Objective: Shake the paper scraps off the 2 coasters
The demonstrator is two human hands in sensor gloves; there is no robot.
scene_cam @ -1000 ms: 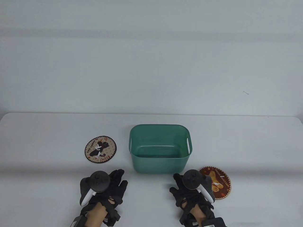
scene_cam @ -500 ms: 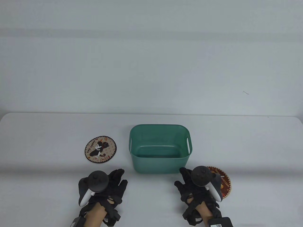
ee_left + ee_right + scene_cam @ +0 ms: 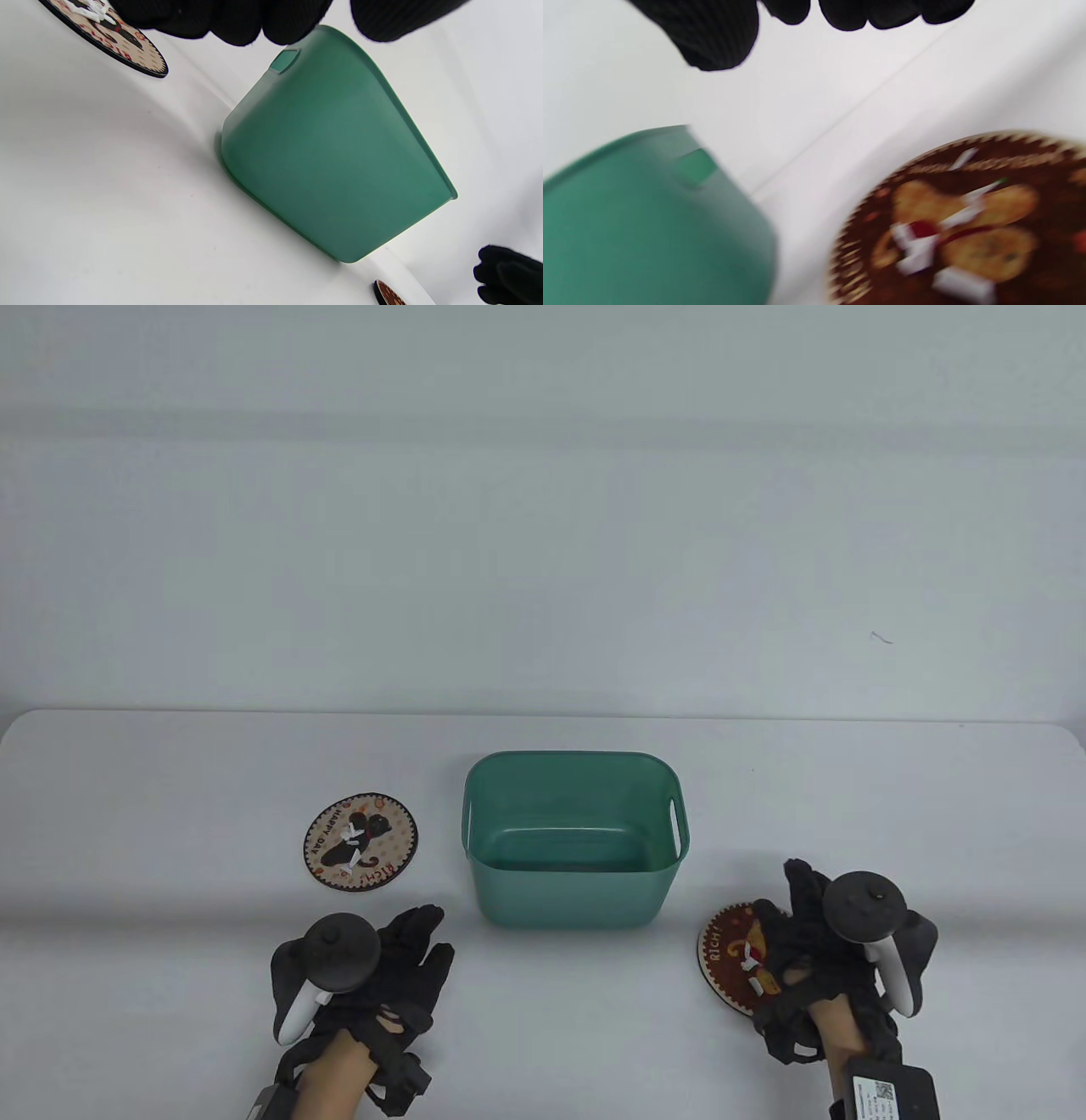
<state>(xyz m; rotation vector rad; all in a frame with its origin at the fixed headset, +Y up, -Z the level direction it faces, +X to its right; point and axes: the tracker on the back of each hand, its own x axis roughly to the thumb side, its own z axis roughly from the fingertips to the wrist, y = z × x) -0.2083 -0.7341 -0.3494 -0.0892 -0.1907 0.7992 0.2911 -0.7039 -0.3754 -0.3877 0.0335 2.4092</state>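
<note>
From the table view I see my right hand (image 3: 836,950) over the right side of the brown coaster (image 3: 736,954), which lies flat on the white surface (image 3: 170,916) just right of the green bin (image 3: 575,838); white scraps (image 3: 751,963) sit on its face. I judge the hand has come in from the outer side so it can lift the coaster by its edge and carry it to the bin, but whether the fingers have closed on the rim I cannot tell here. My left hand (image 3: 373,976) lies low near the front edge, fingers spread and loose, holding nothing. The cat coaster (image 3: 361,841) rests flat to the left of the bin with its own scraps on it, untouched, so I take it as the second job. The bin stands between the two coasters, a sensible place to catch what falls. In the left wrist view the fingers (image 3: 237,19) hang in from the top, relaxed and apart from the bin's side wall (image 3: 331,152), with the cat coaster at the top left corner. The right wrist view is blurred: the fingers (image 3: 717,29) hang above bare surface, not visibly wrapped around anything, and the brown coaster (image 3: 1022,169) lies below them with white scraps (image 3: 961,284) scattered on it. The surface is plain white with rounded far corners, and behind it is a pale blank wall.
</note>
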